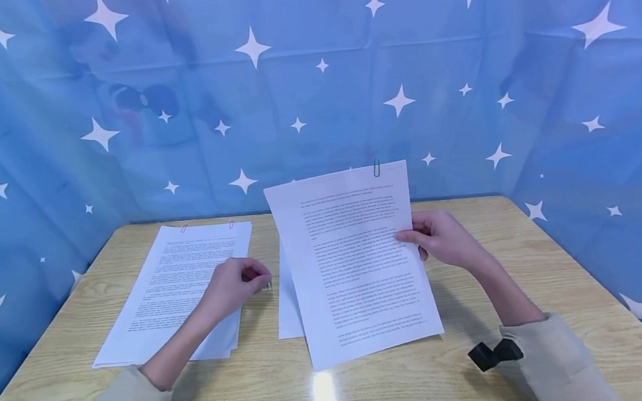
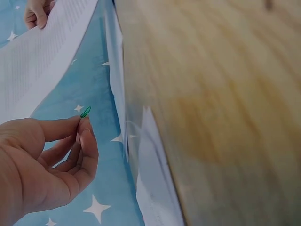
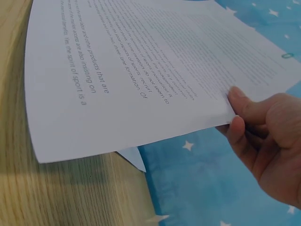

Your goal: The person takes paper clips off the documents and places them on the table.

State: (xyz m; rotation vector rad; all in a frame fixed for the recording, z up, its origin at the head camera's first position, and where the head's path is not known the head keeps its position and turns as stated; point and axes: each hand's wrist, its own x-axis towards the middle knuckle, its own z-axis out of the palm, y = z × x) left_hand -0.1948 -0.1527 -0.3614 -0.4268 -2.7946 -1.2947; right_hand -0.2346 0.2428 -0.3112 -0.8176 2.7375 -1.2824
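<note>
My right hand [image 1: 441, 238] pinches the right edge of a printed sheet of paper [image 1: 359, 266], thumb in front and fingers behind. The sheet is raised and tilted above the table, with a green paper clip [image 1: 376, 168] on its top edge near the right corner. Between thumb and fingertips, my left hand [image 1: 237, 287] pinches a second green paper clip [image 2: 85, 112]; in the head view it is mostly hidden by the fingers. This hand hovers between the raised sheet and a stack of printed papers [image 1: 192, 284] on the left, whose top edge carries two red paper clips [image 1: 231, 224].
Partly covered by the raised sheet, more white paper [image 1: 289, 302] lies on the wooden table [image 1: 496, 225]. A blue curtain with white stars [image 1: 314, 101] hangs behind and along both sides. Each sleeve has a black wrist device [image 1: 496, 355] at its cuff.
</note>
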